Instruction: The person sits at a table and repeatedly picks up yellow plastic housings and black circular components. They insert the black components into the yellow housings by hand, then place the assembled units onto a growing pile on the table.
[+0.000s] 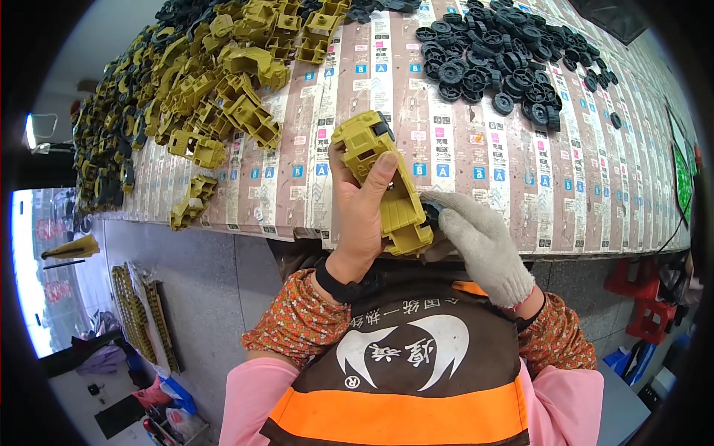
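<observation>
A worker at a paper-covered counter holds an olive-yellow toy truck body over its near edge. The bare left hand has its grip wrapped around the truck's middle, thumb laid across the top. The gloved right hand closes its grip on a black wheel pressed against the truck's lower end, where the glove hides most of the wheel.

Behind the hands, a heap of yellow parts sprawls over the counter's left side, mixed with dark pieces, and a spread of loose black wheels lies at the upper right, well apart from the truck. Two small yellow pieces sit close to the counter's front edge.

The risks appear modest but real. The truck hangs partly past the counter's edge, above the worker's lap, so a slip of the left hand would likely send it to the floor rather than onto the counter. The knit glove may dull the feel of the wheel: if it meets the body askew, pushing could jam or pop it loose, and a freed wheel would probably roll away under the counter. The yellow pieces near the front edge could be knocked off by a passing forearm.
</observation>
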`<action>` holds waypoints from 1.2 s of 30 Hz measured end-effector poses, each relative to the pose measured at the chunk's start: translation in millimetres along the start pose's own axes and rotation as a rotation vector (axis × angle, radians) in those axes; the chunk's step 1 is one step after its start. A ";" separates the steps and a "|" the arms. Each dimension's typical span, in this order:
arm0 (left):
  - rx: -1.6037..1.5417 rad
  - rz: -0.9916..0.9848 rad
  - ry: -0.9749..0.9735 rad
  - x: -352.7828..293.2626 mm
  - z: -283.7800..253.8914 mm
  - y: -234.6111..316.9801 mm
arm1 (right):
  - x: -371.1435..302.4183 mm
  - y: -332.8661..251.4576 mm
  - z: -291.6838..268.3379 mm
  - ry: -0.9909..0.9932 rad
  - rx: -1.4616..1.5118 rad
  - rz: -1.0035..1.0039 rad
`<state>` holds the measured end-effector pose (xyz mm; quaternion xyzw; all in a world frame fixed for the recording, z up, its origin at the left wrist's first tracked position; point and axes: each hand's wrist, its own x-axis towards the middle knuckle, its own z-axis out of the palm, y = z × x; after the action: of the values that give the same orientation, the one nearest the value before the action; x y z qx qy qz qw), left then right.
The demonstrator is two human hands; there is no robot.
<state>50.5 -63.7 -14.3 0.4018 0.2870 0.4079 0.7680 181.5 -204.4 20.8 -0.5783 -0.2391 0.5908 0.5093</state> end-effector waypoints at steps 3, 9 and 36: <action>-0.005 -0.010 -0.020 -0.3 0.5 1.3 | 3.1 10.8 -3.0 0.012 0.199 0.026; 0.011 0.027 -0.043 -2.0 2.7 -1.1 | 8.2 19.6 -1.9 0.076 0.208 -0.037; 0.323 0.379 -0.491 -14.2 3.9 -11.4 | 1.1 10.6 -2.5 0.092 -0.750 -0.374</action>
<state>50.9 -81.3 -20.4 0.6506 0.0747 0.3835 0.6512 180.6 -208.1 10.5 -0.6961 -0.5154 0.3339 0.3719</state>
